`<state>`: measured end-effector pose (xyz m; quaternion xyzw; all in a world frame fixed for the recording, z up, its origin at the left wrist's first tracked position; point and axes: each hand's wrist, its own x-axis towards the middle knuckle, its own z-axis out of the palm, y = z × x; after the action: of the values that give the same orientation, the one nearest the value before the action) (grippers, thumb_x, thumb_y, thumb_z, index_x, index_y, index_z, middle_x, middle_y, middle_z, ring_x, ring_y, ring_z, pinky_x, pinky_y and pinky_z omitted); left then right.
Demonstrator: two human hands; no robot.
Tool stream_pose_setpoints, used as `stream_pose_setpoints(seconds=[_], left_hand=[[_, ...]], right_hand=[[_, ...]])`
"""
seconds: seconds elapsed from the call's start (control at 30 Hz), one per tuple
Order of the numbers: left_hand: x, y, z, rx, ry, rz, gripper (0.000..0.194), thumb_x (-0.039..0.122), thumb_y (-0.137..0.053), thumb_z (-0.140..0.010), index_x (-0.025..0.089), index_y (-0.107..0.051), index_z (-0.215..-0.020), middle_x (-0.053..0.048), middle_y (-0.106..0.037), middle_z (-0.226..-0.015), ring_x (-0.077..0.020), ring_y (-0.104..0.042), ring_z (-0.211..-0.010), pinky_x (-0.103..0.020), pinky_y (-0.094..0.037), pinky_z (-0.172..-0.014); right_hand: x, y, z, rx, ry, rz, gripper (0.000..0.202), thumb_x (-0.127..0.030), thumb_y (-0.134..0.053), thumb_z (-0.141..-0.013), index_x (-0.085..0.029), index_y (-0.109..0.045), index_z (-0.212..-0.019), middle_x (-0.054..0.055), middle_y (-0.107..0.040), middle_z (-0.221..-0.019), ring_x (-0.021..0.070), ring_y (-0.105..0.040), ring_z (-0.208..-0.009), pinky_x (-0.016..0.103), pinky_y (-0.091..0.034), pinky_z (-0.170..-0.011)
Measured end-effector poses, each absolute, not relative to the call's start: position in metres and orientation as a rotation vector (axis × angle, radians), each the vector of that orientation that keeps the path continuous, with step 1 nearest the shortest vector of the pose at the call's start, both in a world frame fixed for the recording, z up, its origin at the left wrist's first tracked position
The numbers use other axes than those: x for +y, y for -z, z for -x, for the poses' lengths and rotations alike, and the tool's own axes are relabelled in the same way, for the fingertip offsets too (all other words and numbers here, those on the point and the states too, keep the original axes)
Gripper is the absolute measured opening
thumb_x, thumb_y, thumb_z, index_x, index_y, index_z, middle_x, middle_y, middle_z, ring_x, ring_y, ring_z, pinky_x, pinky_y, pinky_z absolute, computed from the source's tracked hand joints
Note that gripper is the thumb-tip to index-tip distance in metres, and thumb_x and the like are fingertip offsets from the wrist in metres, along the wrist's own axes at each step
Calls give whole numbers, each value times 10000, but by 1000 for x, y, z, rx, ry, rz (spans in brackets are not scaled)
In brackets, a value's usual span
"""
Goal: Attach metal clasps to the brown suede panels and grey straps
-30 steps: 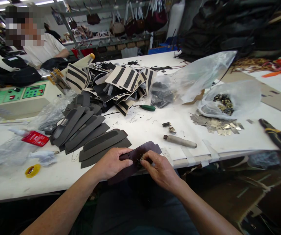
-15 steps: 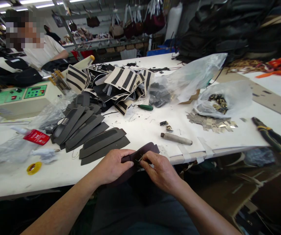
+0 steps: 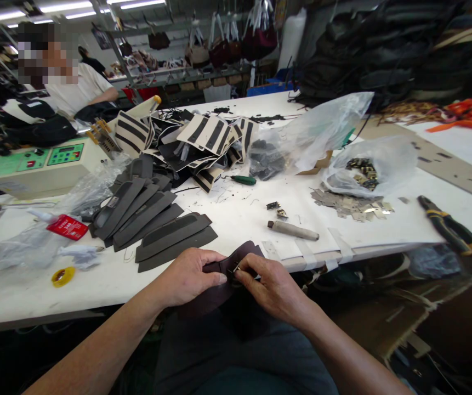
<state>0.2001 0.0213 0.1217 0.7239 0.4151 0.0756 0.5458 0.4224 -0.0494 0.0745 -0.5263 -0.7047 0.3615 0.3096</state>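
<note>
A dark brown leather-like panel is held over my lap at the table's front edge. My left hand is closed on its left side, thumb on top. Over the panel's right part, my right hand pinches a small metal piece between thumb and fingertips; its exact kind is too small to make out. Dark grey panels lie on the table just beyond my left hand. A grey rod-shaped tool and two small metal clasps lie beyond my right hand.
Striped panels are heaped mid-table beside a green-handled tool. Flat metal plates lie by a plastic bag of fittings. Pliers rest at the right edge. Yellow tape and a control box are left; a person sits behind.
The view has shifted slightly. Both hands stay at the brown panel, with the right fingers still pinching the small metal piece; little else differs.
</note>
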Motion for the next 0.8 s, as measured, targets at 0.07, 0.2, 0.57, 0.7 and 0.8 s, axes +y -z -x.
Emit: stream_pose_setpoints(seconds=[0.07,0.2,0.57,0.7,0.8], left_hand=[[21,-122,-199,1006,-150,-1705,368,239,-721,-839,224,-787,-1201,14,-821,-1069,-228,-755,-963,-293,-530,-880],[19,-124,-200,1025,-107,-1732,310,278,-727,-837,218,-802,-1132,11,-822,-1025,-232,-752,-942,-291,-522,-855],[2,-129,-214,1015,-198,-1911,302,206,-641,-875,289,-818,-1105,40,-810,-960,-212,-737,-959,-282,-504,-921],[-4,-127,-214,1088,-261,-1967,280,268,-703,-867,274,-804,-1127,14,-814,-1022,-219,-736,-938,-276,-515,-871],[-8,-132,-209,1129,-270,-2040,223,293,-712,-869,264,-810,-1067,9,-819,-978,-220,-740,-899,-276,-518,-830]], right_hand=[[-50,-75,-423,-1859,-983,1383,108,-256,-592,-1022,-222,-644,-934,-10,-668,-844,150,-607,-777,266,-408,-701],[-51,-77,-424,-1870,-1016,1389,120,-264,-591,-1021,-226,-651,-924,-10,-682,-839,152,-613,-772,266,-403,-691],[-60,-77,-417,-1867,-843,1518,173,-265,-585,-1002,-209,-596,-839,-7,-656,-764,138,-584,-672,261,-335,-615],[-63,-78,-414,-1884,-757,1546,165,-258,-611,-986,-208,-599,-829,-10,-654,-752,138,-589,-660,267,-336,-606],[-61,-88,-422,-1951,-796,1428,108,-248,-640,-972,-224,-640,-866,-4,-681,-797,151,-626,-699,266,-404,-628]])
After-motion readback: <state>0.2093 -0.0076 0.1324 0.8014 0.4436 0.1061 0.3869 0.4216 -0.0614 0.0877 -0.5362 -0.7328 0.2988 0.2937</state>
